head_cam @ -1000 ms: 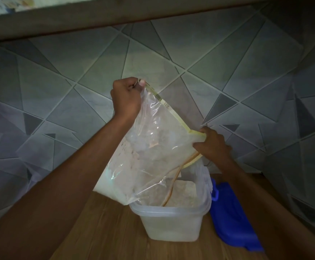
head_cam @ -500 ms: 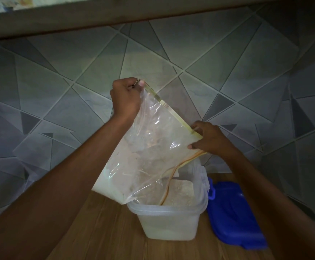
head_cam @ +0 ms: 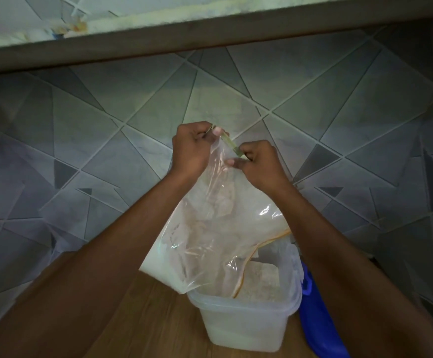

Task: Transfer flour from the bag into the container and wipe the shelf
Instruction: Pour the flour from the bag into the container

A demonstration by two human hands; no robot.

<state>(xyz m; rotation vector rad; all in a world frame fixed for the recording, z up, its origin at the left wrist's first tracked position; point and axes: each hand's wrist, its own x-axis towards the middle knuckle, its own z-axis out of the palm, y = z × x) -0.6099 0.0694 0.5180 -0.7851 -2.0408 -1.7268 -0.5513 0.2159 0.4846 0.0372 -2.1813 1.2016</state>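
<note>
A clear plastic flour bag (head_cam: 218, 228) hangs upside down over a translucent plastic container (head_cam: 246, 324) on the wooden shelf. My left hand (head_cam: 190, 148) pinches the bag's upper corner. My right hand (head_cam: 258, 161) grips the same top edge, close beside the left. The bag's open mouth, with its yellowish zip strip, dips into the container. Flour (head_cam: 259, 280) lies heaped inside the container, and some clings inside the bag.
A blue lid (head_cam: 318, 329) lies on the wooden shelf (head_cam: 145, 326) right of the container, partly hidden by my right forearm. Grey geometric wall tiles (head_cam: 107, 140) close off the back and both sides. Another shelf's underside (head_cam: 210, 34) runs overhead.
My right hand has left the bag's lower edge and moved up to the top corner next to my left hand. The bag now hangs more vertically.
</note>
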